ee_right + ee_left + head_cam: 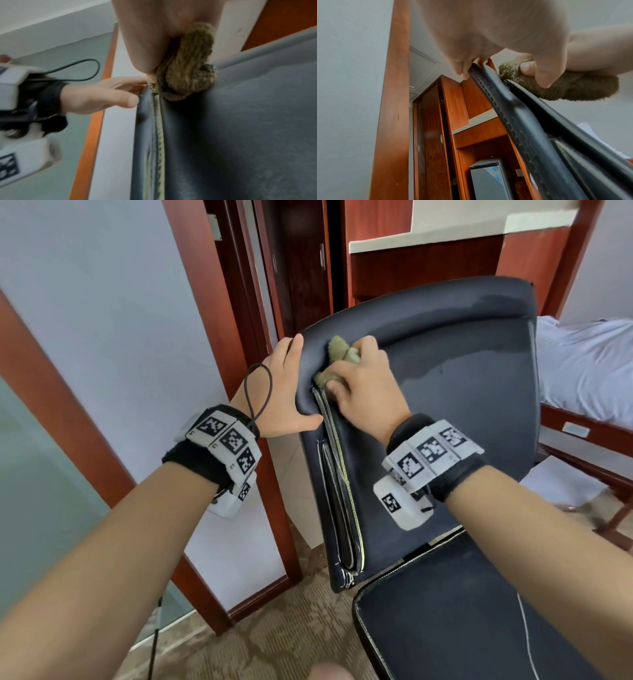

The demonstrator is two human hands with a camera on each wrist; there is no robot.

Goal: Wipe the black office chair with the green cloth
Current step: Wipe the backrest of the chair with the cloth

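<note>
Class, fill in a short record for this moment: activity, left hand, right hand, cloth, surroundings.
activity: wiping the backrest of the black office chair
left hand: grips the backrest's side edge, steadying it
right hand: holds the bunched green cloth
cloth: pressed against the backrest near its upper corner, by the seam
surroundings: wooden wardrobe, small grey fridge, bed with white sheet

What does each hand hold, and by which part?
The right hand grips the bunched green cloth around its middle. The left hand grips the chair backrest by its side edge.
</note>
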